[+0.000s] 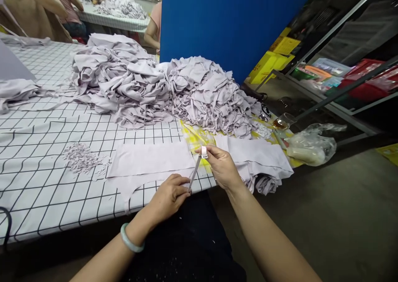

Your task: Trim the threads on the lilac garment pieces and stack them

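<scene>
A narrow pale lilac fabric strap (194, 173) is stretched at a slant between my two hands, close to the table's front edge. My left hand (170, 193), with a pale green bangle on its wrist, pinches the strap's lower end. Up at the other end, my right hand (224, 168) is closed on the strap beside a small white looped piece (204, 151); whether that is part of the strap I cannot tell. A flat lilac fabric piece (152, 160) with a trailing strap lies behind my left hand. More folded lilac pieces (259, 153) lie right of my right hand.
Large heaps of lilac fabric pieces (121, 75) cover the back of the checked table (40, 191). Small fabric snippets (81, 157) lie at left. A clear plastic bag (314, 143) and a glass (283, 121) sit at the right edge. Other people (34, 13) work behind.
</scene>
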The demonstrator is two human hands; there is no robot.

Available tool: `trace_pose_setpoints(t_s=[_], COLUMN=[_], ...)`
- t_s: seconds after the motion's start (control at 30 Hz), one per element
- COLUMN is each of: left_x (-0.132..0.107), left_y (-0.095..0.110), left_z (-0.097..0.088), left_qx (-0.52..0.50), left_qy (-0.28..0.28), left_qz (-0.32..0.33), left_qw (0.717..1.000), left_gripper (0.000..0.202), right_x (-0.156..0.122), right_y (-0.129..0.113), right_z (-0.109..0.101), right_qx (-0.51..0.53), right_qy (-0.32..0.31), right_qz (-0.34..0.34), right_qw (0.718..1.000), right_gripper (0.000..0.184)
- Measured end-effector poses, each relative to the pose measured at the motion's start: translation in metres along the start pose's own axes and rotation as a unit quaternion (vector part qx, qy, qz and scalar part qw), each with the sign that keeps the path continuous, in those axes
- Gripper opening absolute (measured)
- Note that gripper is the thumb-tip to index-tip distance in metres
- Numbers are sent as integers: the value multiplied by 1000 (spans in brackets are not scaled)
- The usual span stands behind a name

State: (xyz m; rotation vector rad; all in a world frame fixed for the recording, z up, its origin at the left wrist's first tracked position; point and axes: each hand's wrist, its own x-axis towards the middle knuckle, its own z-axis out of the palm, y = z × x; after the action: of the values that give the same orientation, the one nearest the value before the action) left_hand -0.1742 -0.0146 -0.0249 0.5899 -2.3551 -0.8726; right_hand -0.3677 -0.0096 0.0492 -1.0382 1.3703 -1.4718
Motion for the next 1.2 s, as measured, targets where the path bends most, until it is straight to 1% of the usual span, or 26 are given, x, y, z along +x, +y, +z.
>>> trace_pose_setpoints(t_s=[0.03, 0.13, 0.2, 0.33, 0.37, 0.4, 0.43, 0.47, 0.5, 0.53, 0.57, 0.6, 0.63, 0.67, 0.73, 0.8, 0.87, 0.93, 0.97, 1.0, 1.07, 1.1, 1.13, 1.2], left_x=[0, 1, 0, 0, 2, 4, 7, 12, 17, 22, 26, 28, 29, 28, 20, 8, -2, -7, -6, -4, 3, 7, 11, 17], left_y=[0, 0, 0, 2, 4, 6, 9, 13, 17, 20, 23, 26, 27, 29, 31, 33, 34, 30, 25, 19, 1, -9, -19, -34], left_z=[0, 0, 1, 0, -3, -7, -14, -22, -31, -40, -49, -56, -61, -63, -61, -55, -48, -44, -43, -42, -42, -42, -42, -41], left_qx=[-2, -7, -14, -49, -73, -106, -150, -201, -253, -302, -342, -372, -388, -390, -367, -312, -248, -191, -162, -126, -30, 20, 63, 112], left_qy=[2, -4, -8, -15, -3, 22, 56, 94, 128, 147, 146, 133, 111, 89, 59, 52, 34, 2, -4, 4, 36, 45, 43, 18], left_qz=[-2, -11, -18, -28, -38, -58, -90, -131, -175, -214, -244, -264, -277, -287, -300, -295, -267, -226, -201, -173, -118, -96, -81, -69], left_qw=[1000, 1000, 1000, 998, 997, 992, 983, 966, 943, 917, 895, 880, 872, 870, 879, 901, 931, 955, 966, 977, 992, 994, 994, 991], left_gripper=[17, 18, 19, 21, 19, 19, 20, 23, 26, 27, 25, 23, 22, 21, 21, 18, 14, 11, 11, 11, 13, 15, 18, 21], right_x=[4, 11, 14, 16, 15, 11, 6, 0, -8, -16, -25, -35, -43, -52, -69, -84, -95, -100, -99, -95, -82, -73, -65, -51], right_y=[1, -3, -6, -9, -9, -10, -10, -10, -10, -9, -9, -8, -6, -4, 3, 12, 20, 26, 28, 28, 29, 30, 30, 33], right_z=[3, 14, 19, 25, 25, 26, 26, 28, 29, 31, 33, 35, 37, 39, 41, 39, 36, 31, 29, 28, 29, 31, 35, 43], right_qx=[12, 85, 117, 117, 108, 94, 74, 49, 18, -16, -50, -81, -107, -128, -159, -178, -183, -177, -171, -160, -123, -100, -78, -50], right_qy=[2, -8, -2, 24, 20, 10, -5, -23, -42, -60, -73, -80, -83, -83, -83, -88, -100, -104, -100, -90, -65, -57, -54, -54], right_qz=[3, 64, 89, 75, 73, 73, 74, 75, 76, 77, 78, 78, 78, 75, 69, 77, 103, 125, 134, 145, 185, 210, 234, 263], right_qw=[1000, 994, 989, 990, 991, 993, 995, 996, 996, 995, 993, 990, 988, 985, 981, 977, 973, 971, 971, 972, 973, 971, 967, 962], right_gripper=[24, 33, 39, 41, 40, 39, 37, 35, 33, 32, 31, 31, 31, 30, 29, 28, 28, 29, 29, 30, 33, 34, 34, 33])
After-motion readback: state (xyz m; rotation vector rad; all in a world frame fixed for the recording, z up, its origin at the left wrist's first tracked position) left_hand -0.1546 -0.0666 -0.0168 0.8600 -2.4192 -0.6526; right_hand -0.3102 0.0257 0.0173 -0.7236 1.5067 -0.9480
